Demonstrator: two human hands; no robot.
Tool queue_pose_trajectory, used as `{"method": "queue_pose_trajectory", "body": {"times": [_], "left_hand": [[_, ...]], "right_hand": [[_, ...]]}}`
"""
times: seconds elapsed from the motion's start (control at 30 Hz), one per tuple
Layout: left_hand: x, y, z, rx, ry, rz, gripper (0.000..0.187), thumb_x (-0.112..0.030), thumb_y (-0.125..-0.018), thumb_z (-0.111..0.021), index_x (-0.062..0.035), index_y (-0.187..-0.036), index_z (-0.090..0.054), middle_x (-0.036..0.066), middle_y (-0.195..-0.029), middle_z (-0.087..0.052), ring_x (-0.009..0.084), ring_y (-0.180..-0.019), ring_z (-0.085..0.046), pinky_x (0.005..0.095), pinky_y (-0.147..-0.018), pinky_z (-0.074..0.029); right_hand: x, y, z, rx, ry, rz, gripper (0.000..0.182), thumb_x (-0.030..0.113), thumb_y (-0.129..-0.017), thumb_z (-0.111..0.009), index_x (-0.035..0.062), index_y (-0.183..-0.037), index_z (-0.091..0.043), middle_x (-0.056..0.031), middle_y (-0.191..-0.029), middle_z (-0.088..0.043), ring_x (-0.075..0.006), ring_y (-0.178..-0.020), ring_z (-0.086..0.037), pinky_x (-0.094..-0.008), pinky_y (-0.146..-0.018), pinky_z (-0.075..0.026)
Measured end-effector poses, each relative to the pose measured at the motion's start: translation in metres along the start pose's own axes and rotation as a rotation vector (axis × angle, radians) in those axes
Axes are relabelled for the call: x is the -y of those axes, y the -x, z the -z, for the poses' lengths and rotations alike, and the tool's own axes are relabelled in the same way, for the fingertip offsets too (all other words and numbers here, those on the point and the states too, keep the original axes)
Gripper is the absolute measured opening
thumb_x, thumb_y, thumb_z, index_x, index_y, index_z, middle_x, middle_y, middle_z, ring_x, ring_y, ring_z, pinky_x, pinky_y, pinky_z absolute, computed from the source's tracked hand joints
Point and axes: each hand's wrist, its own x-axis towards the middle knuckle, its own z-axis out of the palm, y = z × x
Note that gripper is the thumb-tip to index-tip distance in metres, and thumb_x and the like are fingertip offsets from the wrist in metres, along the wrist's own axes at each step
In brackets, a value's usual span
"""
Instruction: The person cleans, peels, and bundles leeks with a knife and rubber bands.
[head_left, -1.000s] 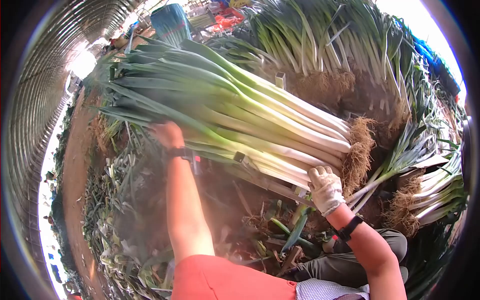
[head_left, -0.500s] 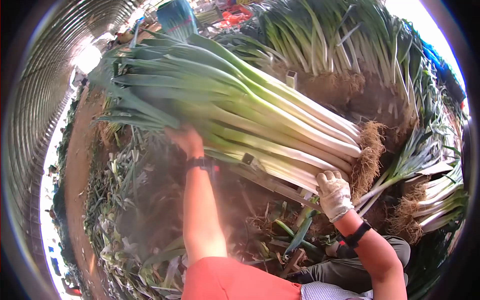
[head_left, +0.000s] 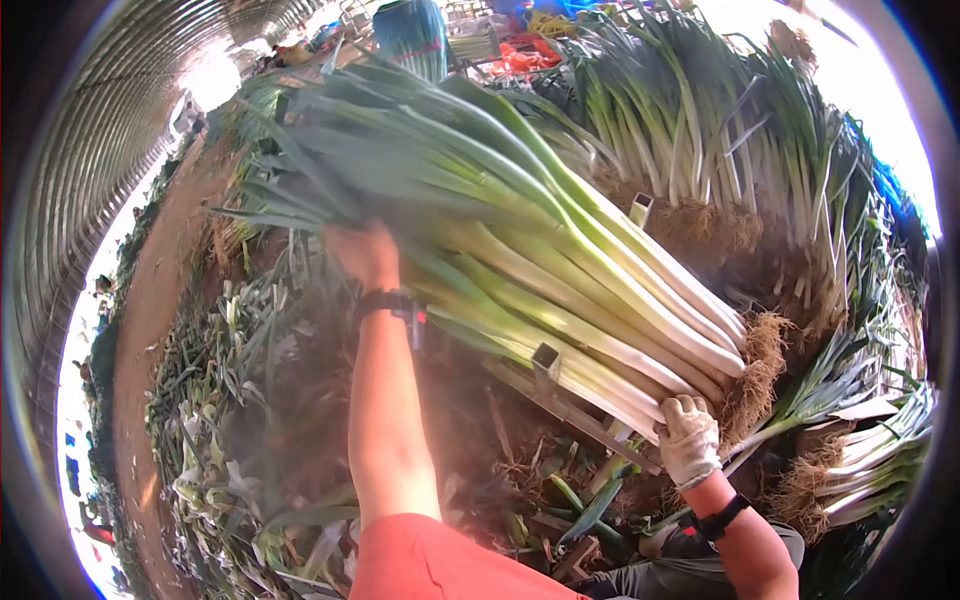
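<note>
A thick bundle of leeks [head_left: 570, 260] lies slantwise on a metal frame [head_left: 590, 425], its green leaves at the upper left and its roots [head_left: 757, 375] at the lower right. My left hand [head_left: 368, 257], bare with a dark wristband, is at the underside of the leafy part; its fingers are hidden behind the leaves. My right hand [head_left: 690, 438], in a pale work glove, presses curled fingers against the white stems close to the roots.
More leeks [head_left: 690, 130] stand in rows at the upper right, and a smaller pile [head_left: 860, 465] lies at the lower right. Loose leaves [head_left: 230, 430] litter the ground at left. A blue-green wrapped bundle [head_left: 410, 38] stands at the top. One frame post [head_left: 640, 208] sticks up behind the bundle.
The bundle has tilted more steeply, with its root end lower in view. My right hand has moved down and slightly right with it. The whole view has shifted a little.
</note>
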Motion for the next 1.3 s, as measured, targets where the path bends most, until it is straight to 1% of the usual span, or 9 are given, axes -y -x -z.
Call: {"method": "queue_pose_trajectory", "body": {"times": [0.03,0.2,0.27,0.5,0.6,0.77,0.83,0.97,1.3], "left_hand": [[0.014,-0.004,-0.008,-0.073,-0.203,-0.187,0.073,-0.025,-0.078,-0.056,0.0165,-0.128,-0.023,0.033,-0.128,-0.034,0.0406,-0.120,-0.036,0.0414,-0.102,-0.028],[-0.011,0.010,-0.004,-0.101,-0.235,-0.178,0.061,-0.023,-0.082,-0.050,0.0145,-0.125,-0.029,0.032,-0.133,-0.028,0.0431,-0.126,-0.026,0.0432,-0.102,-0.029],[-0.023,0.009,0.003,0.078,-0.403,-0.201,0.052,-0.019,-0.081,-0.049,0.0115,-0.120,-0.035,0.030,-0.129,-0.033,0.0404,-0.124,-0.031,0.0425,-0.097,-0.035],[-0.010,0.003,-0.008,-0.014,-0.455,-0.241,0.050,-0.013,-0.081,-0.045,0.0098,-0.124,-0.034,0.028,-0.127,-0.038,0.0375,-0.113,-0.046,0.0403,-0.090,-0.042],[-0.041,0.025,0.015,0.088,-0.231,-0.010,0.054,-0.015,-0.082,-0.045,0.0021,-0.131,-0.030,0.023,-0.131,-0.039,0.0368,-0.115,-0.045,0.0427,-0.094,-0.039],[-0.002,0.009,-0.007,-0.295,-0.685,-0.658,0.043,-0.014,-0.082,-0.044,-0.0118,-0.124,-0.047,0.017,-0.127,-0.047,0.0342,-0.110,-0.049,0.0419,-0.091,-0.042],[0.033,-0.015,-0.017,-0.084,-0.210,-0.575,0.037,-0.016,-0.082,-0.045,-0.0106,-0.116,-0.055,0.017,-0.122,-0.051,0.0330,-0.112,-0.048,0.0411,-0.093,-0.039],[0.048,-0.017,-0.027,-0.092,-0.204,-0.603,0.036,-0.019,-0.083,-0.044,-0.0094,-0.115,-0.056,0.016,-0.123,-0.050,0.0330,-0.114,-0.046,0.0414,-0.091,-0.039],[0.028,0.031,-0.012,0.203,-0.294,-0.270,0.057,-0.038,-0.091,-0.038,-0.0010,-0.134,-0.030,0.024,-0.140,-0.024,0.0411,-0.129,-0.021,0.0443,-0.105,-0.023]], "right_hand": [[0.000,0.000,-0.002,-0.006,-0.009,0.007,0.025,0.010,-0.064,-0.065,0.0096,-0.086,-0.053,-0.0097,-0.089,-0.055,-0.0319,-0.088,-0.052,-0.0428,-0.071,-0.046],[0.004,-0.001,-0.001,0.011,-0.029,0.004,0.030,0.005,-0.062,-0.066,0.0071,-0.088,-0.051,-0.0121,-0.090,-0.054,-0.0335,-0.088,-0.051,-0.0432,-0.075,-0.043],[0.004,0.000,-0.001,-0.041,-0.042,0.027,0.029,0.005,-0.062,-0.066,0.0070,-0.087,-0.052,-0.0122,-0.090,-0.054,-0.0336,-0.088,-0.051,-0.0431,-0.074,-0.043],[0.001,-0.002,-0.004,-0.027,-0.024,0.044,0.032,0.005,-0.061,-0.067,0.0068,-0.089,-0.051,-0.0127,-0.091,-0.053,-0.0338,-0.089,-0.051,-0.0429,-0.074,-0.043],[0.004,-0.005,0.003,0.052,-0.006,0.009,0.033,0.006,-0.062,-0.067,0.0067,-0.092,-0.052,-0.0131,-0.091,-0.054,-0.0344,-0.090,-0.051,-0.0426,-0.073,-0.045],[0.003,-0.005,0.001,0.040,0.001,-0.009,0.030,0.007,-0.064,-0.066,0.0064,-0.091,-0.053,-0.0132,-0.090,-0.054,-0.0343,-0.088,-0.052,-0.0427,-0.072,-0.046],[0.003,-0.005,0.004,0.052,-0.006,0.025,0.028,0.008,-0.066,-0.066,0.0068,-0.091,-0.053,-0.0127,-0.091,-0.055,-0.0337,-0.088,-0.053,-0.0424,-0.071,-0.046],[0.002,-0.003,0.000,0.119,0.077,0.041,0.021,0.006,-0.070,-0.054,0.0087,-0.091,-0.053,-0.0105,-0.088,-0.055,-0.0297,-0.086,-0.054,-0.0378,-0.067,-0.049],[0.004,0.005,0.004,0.268,0.050,-0.031,0.033,0.009,-0.067,-0.062,0.0086,-0.099,-0.055,-0.0088,-0.096,-0.055,-0.0262,-0.093,-0.054,-0.0347,-0.073,-0.050]]}}
